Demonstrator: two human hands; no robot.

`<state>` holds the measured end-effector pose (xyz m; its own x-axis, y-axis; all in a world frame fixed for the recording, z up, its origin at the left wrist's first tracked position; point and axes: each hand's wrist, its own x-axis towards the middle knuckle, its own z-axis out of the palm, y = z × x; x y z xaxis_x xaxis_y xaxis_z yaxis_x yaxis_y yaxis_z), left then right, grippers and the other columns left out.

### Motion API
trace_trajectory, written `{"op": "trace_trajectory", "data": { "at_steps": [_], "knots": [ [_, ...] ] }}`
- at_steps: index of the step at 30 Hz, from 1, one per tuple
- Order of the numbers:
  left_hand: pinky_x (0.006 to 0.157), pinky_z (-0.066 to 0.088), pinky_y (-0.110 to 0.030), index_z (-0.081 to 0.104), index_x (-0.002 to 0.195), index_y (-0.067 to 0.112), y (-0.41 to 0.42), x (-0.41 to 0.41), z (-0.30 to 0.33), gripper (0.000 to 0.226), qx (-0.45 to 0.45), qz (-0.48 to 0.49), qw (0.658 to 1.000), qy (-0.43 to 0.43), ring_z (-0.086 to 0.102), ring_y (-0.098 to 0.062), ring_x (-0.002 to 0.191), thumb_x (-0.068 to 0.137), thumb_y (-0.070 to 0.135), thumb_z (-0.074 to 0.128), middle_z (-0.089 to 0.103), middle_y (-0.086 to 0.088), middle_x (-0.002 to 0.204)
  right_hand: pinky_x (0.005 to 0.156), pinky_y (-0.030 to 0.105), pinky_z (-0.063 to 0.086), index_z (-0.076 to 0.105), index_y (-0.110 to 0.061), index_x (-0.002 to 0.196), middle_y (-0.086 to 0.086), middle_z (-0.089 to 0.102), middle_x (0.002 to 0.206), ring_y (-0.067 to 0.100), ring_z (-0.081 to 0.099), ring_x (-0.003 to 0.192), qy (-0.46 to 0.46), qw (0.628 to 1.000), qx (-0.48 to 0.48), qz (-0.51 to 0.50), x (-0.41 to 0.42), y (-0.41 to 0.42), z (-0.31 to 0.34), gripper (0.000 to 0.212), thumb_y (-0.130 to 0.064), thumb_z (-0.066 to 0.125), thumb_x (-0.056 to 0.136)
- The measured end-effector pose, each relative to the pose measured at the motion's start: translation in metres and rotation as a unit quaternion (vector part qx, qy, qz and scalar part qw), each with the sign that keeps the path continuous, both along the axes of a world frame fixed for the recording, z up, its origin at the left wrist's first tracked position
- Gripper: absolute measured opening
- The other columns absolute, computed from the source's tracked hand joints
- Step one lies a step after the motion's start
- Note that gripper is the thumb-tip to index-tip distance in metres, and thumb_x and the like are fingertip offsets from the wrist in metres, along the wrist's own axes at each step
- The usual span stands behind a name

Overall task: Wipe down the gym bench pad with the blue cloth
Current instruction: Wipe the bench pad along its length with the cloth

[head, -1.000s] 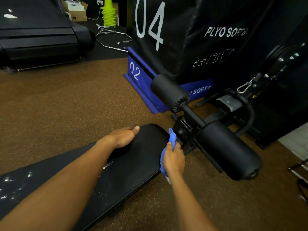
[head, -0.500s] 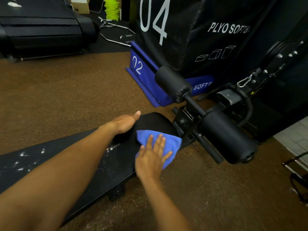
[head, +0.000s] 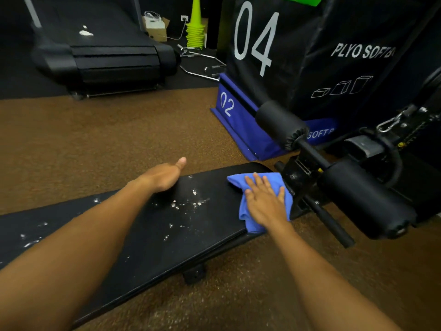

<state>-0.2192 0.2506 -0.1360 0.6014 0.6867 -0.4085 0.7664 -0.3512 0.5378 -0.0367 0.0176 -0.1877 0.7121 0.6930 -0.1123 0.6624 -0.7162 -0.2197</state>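
bench pad: long black vinyl gym bench pad [head: 152, 235], white powdery specks [head: 188, 204] mid-length.
left hand [head: 164, 176]: fingers together, straight, resting on pad's far edge.
right hand [head: 263, 203]: fingers spread flat, pressing the bunched blue cloth [head: 245, 211] at pad's end.
risk: cloth overhangs the near edge; could slip off, or snag the black metal bracket [head: 298, 174] just beyond.

Both hands lie flat, fingers straight: left hand [head: 164, 174] thumb out, right hand [head: 263, 201] fingers spread.
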Motion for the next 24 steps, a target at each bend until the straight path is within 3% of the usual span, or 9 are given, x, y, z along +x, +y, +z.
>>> {"op": "trace_trajectory", "data": {
  "at_steps": [6, 11, 12, 14, 17, 20, 22, 24],
  "knots": [
    [0.120, 0.023, -0.046, 0.062, 0.136, 0.015, 0.018, -0.019, -0.013, 0.100, -0.071, 0.038, 0.996, -0.045, 0.042, -0.027, 0.142, 0.084, 0.087, 0.014, 0.051, -0.005, 0.151, 0.119, 0.059, -0.004, 0.009, -0.025, 0.159, -0.006, -0.003, 0.166, 0.021, -0.005, 0.153, 0.027, 0.999, -0.016, -0.022, -0.019, 0.038, 0.004, 0.057, -0.040, 0.017, 0.105],
    [0.119, 0.029, -0.046, 0.064, 0.133, 0.013, 0.031, -0.034, -0.019, 0.133, -0.088, 0.070, 0.989, -0.100, 0.053, -0.025, 0.133, 0.052, 0.106, 0.013, 0.061, -0.007, 0.141, 0.119, 0.052, 0.002, 0.017, -0.014, 0.157, 0.004, 0.005, 0.166, 0.024, 0.003, 0.153, 0.029, 0.998, 0.005, 0.054, -0.068, 0.089, 0.008, 0.055, -0.031, 0.023, 0.105],
    [0.119, 0.029, -0.046, 0.063, 0.134, 0.011, 0.031, -0.038, -0.018, 0.133, -0.069, 0.072, 0.991, -0.090, 0.052, -0.026, 0.135, 0.054, 0.105, 0.012, 0.059, -0.009, 0.143, 0.119, 0.052, 0.005, 0.019, -0.012, 0.156, 0.006, 0.008, 0.166, 0.024, 0.005, 0.152, 0.027, 0.995, 0.012, 0.095, -0.086, 0.102, 0.008, 0.054, -0.029, 0.025, 0.106],
    [0.116, 0.033, -0.041, 0.064, 0.133, 0.005, 0.033, -0.044, -0.021, 0.114, -0.030, 0.068, 0.995, -0.066, 0.051, -0.028, 0.135, 0.076, 0.091, 0.013, 0.057, -0.014, 0.144, 0.121, 0.052, 0.009, 0.023, -0.009, 0.155, 0.008, 0.013, 0.165, 0.024, 0.007, 0.152, 0.043, 0.981, 0.035, 0.188, -0.128, 0.121, 0.006, 0.053, -0.027, 0.030, 0.105],
    [0.114, 0.035, -0.039, 0.066, 0.129, 0.005, 0.041, -0.052, -0.033, 0.089, -0.001, 0.049, 0.997, -0.054, 0.053, -0.029, 0.133, 0.097, 0.071, 0.015, 0.060, -0.017, 0.141, 0.121, 0.048, 0.009, 0.028, -0.015, 0.155, 0.003, 0.016, 0.165, 0.022, 0.009, 0.152, 0.076, 0.949, 0.067, 0.298, -0.161, 0.116, 0.005, 0.055, -0.031, 0.037, 0.104],
    [0.116, 0.032, -0.042, 0.067, 0.129, 0.008, 0.047, -0.055, -0.034, 0.096, 0.004, 0.030, 0.999, -0.043, 0.051, -0.028, 0.134, 0.091, 0.077, 0.012, 0.059, -0.014, 0.142, 0.119, 0.037, 0.007, 0.033, -0.028, 0.153, -0.008, 0.020, 0.164, 0.014, 0.012, 0.152, 0.059, 0.918, 0.077, 0.386, -0.139, 0.080, 0.004, 0.054, -0.040, 0.043, 0.101],
    [0.116, 0.030, -0.044, 0.063, 0.133, 0.008, 0.049, -0.053, -0.032, 0.097, 0.016, 0.023, 0.999, -0.020, 0.048, -0.030, 0.137, 0.091, 0.078, 0.010, 0.054, -0.014, 0.147, 0.119, 0.036, 0.004, 0.030, -0.039, 0.153, -0.017, 0.018, 0.163, 0.008, 0.010, 0.151, 0.030, 0.917, 0.064, 0.393, -0.110, 0.055, 0.002, 0.056, -0.050, 0.041, 0.099],
    [0.119, 0.027, -0.045, 0.059, 0.138, 0.009, 0.049, -0.050, -0.029, 0.104, 0.022, 0.005, 1.000, -0.003, 0.042, -0.030, 0.142, 0.086, 0.082, 0.006, 0.048, -0.012, 0.153, 0.120, 0.044, 0.001, 0.024, -0.045, 0.153, -0.021, 0.013, 0.163, 0.006, 0.006, 0.151, -0.008, 0.939, 0.035, 0.342, -0.080, 0.042, 0.002, 0.062, -0.062, 0.032, 0.094]
  ]
}}
